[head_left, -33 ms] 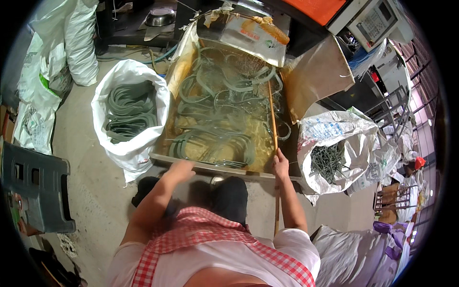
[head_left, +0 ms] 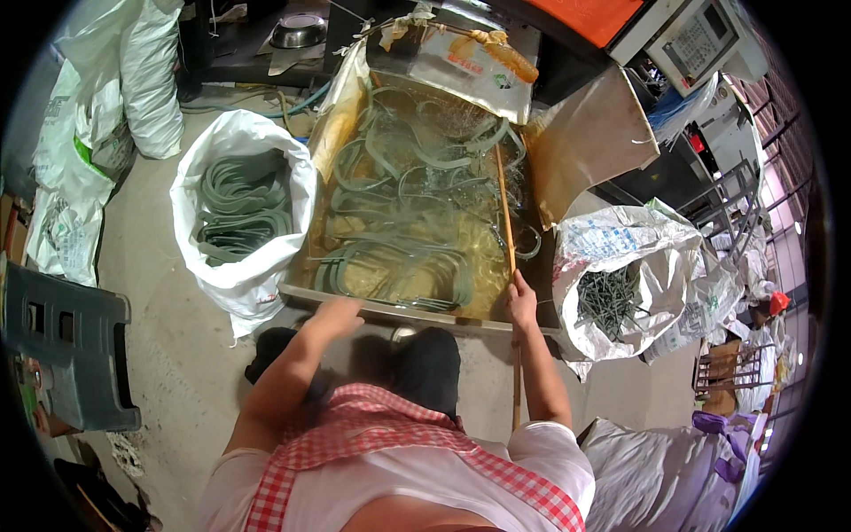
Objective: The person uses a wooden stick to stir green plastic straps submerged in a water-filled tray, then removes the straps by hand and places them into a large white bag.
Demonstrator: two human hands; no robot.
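Observation:
My right hand (head_left: 521,301) is wrapped round a long thin wooden stick (head_left: 506,213). Its far end reaches into a shallow metal tank (head_left: 417,316) of cloudy, yellowish water, and its near end passes down beside my forearm. Grey-green rubbery strips (head_left: 464,275) lie in loops and curves under the water, which is stirred up at the far side. By the tank's front rim, left of centre, is my left hand (head_left: 335,319); its fingers are partly hidden and blurred, and whether it touches the rim is unclear.
Left of the tank stands an open white sack (head_left: 191,222) filled with folded grey-green strips (head_left: 244,182). Another sack (head_left: 620,232), at right, holds short dark pieces (head_left: 607,301). A grey plastic stool (head_left: 66,346) is far left. A control panel (head_left: 696,44) juts in at upper right.

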